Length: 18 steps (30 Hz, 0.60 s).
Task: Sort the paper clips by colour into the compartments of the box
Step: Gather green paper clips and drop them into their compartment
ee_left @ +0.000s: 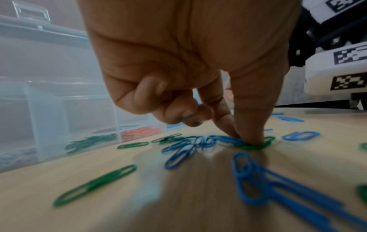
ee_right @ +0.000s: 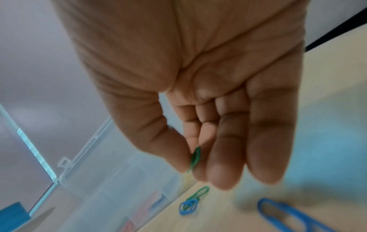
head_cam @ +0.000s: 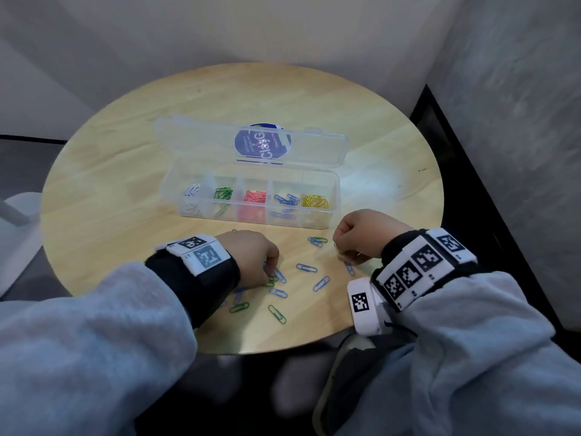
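Five compartments of the clear box (head_cam: 327, 196) already hold white, green, red, blue and yellow clips, its lid folded back for reach. Nearer, on the round table (head_cam: 125, 171), the left hand (head_cam: 251, 253) presses thumb and forefinger onto a green clip (ee_left: 256, 145) to lift it, while the right hand (head_cam: 361, 234), raised, pinches another green clip (ee_right: 195, 157), likely bound for the green compartment
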{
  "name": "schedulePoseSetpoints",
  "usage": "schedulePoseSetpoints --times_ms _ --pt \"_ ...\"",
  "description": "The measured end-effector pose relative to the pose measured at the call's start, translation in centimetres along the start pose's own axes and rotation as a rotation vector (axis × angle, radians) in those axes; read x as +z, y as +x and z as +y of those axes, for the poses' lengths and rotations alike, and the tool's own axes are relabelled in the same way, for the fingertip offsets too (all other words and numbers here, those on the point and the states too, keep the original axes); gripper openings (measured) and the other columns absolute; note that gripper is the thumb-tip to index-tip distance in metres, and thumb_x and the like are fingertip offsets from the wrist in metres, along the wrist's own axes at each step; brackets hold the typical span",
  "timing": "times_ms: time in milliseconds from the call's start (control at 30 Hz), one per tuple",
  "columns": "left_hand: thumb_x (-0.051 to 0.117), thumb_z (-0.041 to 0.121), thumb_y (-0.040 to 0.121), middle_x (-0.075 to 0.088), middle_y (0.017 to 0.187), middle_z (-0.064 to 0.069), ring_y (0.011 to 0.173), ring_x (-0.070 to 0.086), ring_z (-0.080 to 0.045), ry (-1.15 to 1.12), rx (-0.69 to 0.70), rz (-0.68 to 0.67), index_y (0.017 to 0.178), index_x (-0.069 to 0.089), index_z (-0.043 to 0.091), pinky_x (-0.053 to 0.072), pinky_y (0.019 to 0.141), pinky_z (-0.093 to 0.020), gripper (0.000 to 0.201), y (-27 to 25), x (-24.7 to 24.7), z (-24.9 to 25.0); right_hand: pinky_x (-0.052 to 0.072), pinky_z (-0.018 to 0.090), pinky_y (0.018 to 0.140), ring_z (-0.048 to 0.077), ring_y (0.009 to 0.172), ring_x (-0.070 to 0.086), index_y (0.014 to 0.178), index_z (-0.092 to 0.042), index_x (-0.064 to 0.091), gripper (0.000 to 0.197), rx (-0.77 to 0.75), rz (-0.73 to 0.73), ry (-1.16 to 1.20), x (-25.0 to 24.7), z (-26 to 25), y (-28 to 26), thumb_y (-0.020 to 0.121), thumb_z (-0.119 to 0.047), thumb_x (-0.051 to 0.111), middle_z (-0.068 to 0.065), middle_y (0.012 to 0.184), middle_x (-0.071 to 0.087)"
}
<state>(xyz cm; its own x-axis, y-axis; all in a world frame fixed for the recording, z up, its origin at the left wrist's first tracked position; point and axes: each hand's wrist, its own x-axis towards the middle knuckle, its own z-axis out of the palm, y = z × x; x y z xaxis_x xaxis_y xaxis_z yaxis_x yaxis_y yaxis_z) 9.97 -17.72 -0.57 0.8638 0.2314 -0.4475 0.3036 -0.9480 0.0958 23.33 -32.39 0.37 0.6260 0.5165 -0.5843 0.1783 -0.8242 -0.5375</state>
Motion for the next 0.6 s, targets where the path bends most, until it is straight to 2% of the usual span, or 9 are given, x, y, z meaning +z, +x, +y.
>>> schedulePoseSetpoints --times_ms 100,233,333,433,500,533,600 --pt "0.054 0.023 0.082 0.059 0.107 0.006 0.101 0.056 -0.019 -0.029 0.011 0.031 0.097 0.062 0.028 0.037 0.072 -0.025 0.018 -0.1 0.3 0.0 0.050 0.031 0.054 0.027 0.055 0.053 0.079 -0.007 0.051 0.018 0.016 -0.059 0.123 0.2 0.0 -0.3 0.086 0.004 0.038 0.015 0.062 0.053" --pt "0.064 0.029 0.078 0.050 0.093 0.010 0.098 0.057 -0.018 -0.033 -0.002 0.004 0.097 0.060 0.029 0.041 0.073 -0.027 0.020 -0.1 0.6 0.0 0.039 0.020 0.042 0.021 0.053 0.050 0.079 -0.011 0.049 0.016 -0.033 -0.072 0.062 0.5 -0.4 -0.4 0.085 -0.001 0.038 0.008 0.064 0.052" --pt "0.067 0.030 0.078 0.050 0.092 0.010 0.099 0.057 -0.018 -0.041 -0.010 -0.018 0.096 0.061 0.028 0.040 0.074 -0.026 0.020 0.1 0.6 -0.2 0.037 0.022 0.050 0.012 0.053 0.048 0.079 -0.022 0.053 0.013 -0.098 0.018 -0.076 0.7 -0.4 -0.1 0.083 -0.010 0.050 -0.004 0.067 0.053" --pt "0.067 0.028 0.076 0.059 0.093 0.009 0.090 0.056 -0.017 -0.054 -0.014 -0.033 0.083 0.058 0.030 0.040 0.070 -0.024 0.012 0.3 0.7 -0.3 0.042 0.025 0.056 0.013 0.054 0.050 0.087 -0.029 0.054 0.020 -0.105 0.085 -0.218 1.3 -0.6 -0.1 0.082 -0.010 0.053 -0.005 0.066 0.050" --pt "0.067 0.026 0.075 0.064 0.095 0.006 0.084 0.055 -0.016 -0.065 -0.017 -0.042 0.078 0.055 0.029 0.040 0.068 -0.024 0.012 0.3 0.7 -0.3 0.040 0.023 0.050 0.012 0.052 0.047 0.092 -0.028 0.053 0.030 -0.105 0.083 -0.292 1.6 -0.9 -0.3 0.079 -0.002 0.047 -0.003 0.066 0.048" --pt "0.067 0.026 0.074 0.065 0.095 0.005 0.083 0.055 -0.016 -0.069 -0.017 -0.047 0.078 0.056 0.028 0.040 0.068 -0.024 0.012 0.3 0.7 -0.3 0.035 0.022 0.047 0.011 0.053 0.044 0.092 -0.026 0.053 0.031 -0.107 0.081 -0.331 1.6 -1.1 -0.4 0.079 0.001 0.045 -0.003 0.068 0.047" --pt "0.067 0.025 0.074 0.067 0.094 0.004 0.081 0.056 -0.016 -0.081 -0.018 -0.057 0.076 0.055 0.027 0.040 0.066 -0.024 0.012 0.4 0.6 -0.3 0.029 0.021 0.045 0.014 0.059 0.045 0.091 -0.022 0.053 0.028 -0.109 0.079 -0.406 1.6 -1.4 -0.4 0.080 0.003 0.044 -0.004 0.071 0.046"
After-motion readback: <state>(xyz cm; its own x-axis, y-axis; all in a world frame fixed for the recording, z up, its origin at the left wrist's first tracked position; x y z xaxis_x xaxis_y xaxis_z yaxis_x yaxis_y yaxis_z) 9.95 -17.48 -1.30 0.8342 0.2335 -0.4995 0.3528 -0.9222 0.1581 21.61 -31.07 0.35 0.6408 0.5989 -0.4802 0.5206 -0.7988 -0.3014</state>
